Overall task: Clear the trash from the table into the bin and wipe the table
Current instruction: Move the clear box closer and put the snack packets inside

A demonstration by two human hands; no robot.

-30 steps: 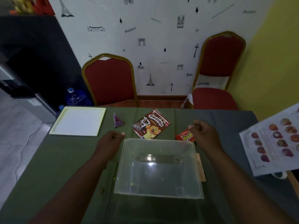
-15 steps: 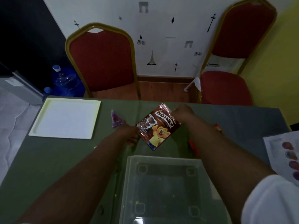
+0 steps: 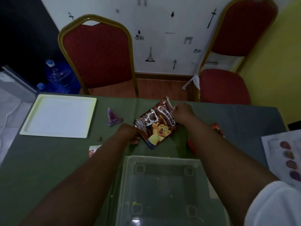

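Observation:
A brown Koko Krunch packet [image 3: 157, 123] is held tilted just above the green table [image 3: 48, 160]. My right hand [image 3: 183, 111] pinches its top right corner. My left hand [image 3: 129, 133] grips its lower left edge. The clear plastic bin [image 3: 162, 190] stands on the table right in front of me, below both hands. A purple triangular wrapper [image 3: 113, 118] lies left of the packet. A red wrapper [image 3: 217, 128] peeks out beside my right forearm, mostly hidden. A white and red wrapper [image 3: 93, 150] shows by my left forearm.
A white square tray [image 3: 59, 115] sits at the table's far left. A small brown crumb [image 3: 99, 138] lies near it. A printed sheet [image 3: 286, 154] lies at the right edge. Two red chairs [image 3: 97, 54] stand behind the table, blue water bottles [image 3: 58, 74] on the floor.
Both hands left the bin's far corners and reached forward to the Koko Krunch packet, taking hold of it. The camera tilted down and closer. The packet now sits lifted between both hands.

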